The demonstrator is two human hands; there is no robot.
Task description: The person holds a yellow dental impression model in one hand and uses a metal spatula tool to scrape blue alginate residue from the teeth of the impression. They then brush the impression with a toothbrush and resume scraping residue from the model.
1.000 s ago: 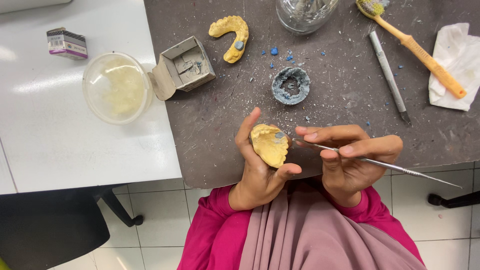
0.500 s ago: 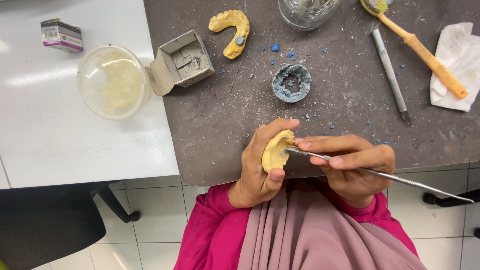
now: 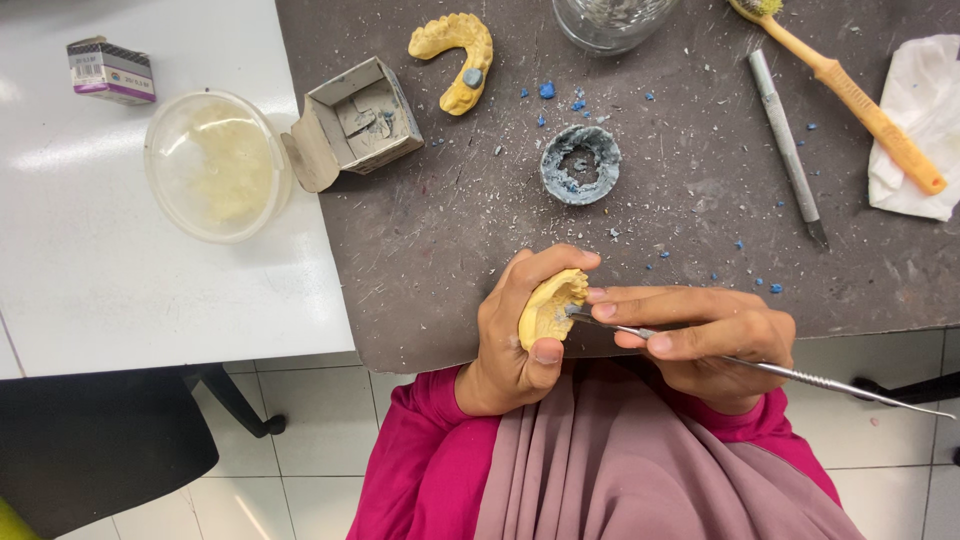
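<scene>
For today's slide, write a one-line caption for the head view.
Left hand holds a yellow dental cast while right hand works it with a thin metal tool.

**Dark tabletop, white tabletop beside it**

Dark tabletop [image 3: 450, 260], dusty with blue crumbs: open grey box [image 3: 358, 118] at its left edge, yellow dental cast [image 3: 455, 45] and glass jar [image 3: 610, 18] by far edge, grey ring mould [image 3: 580, 163] mid, metal tool [image 3: 787, 145], orange-handled brush [image 3: 850, 95], white tissue [image 3: 920, 120] right. White tabletop [image 3: 120, 300]: clear lidded tub [image 3: 215, 165], small carton [image 3: 110, 70].
</scene>
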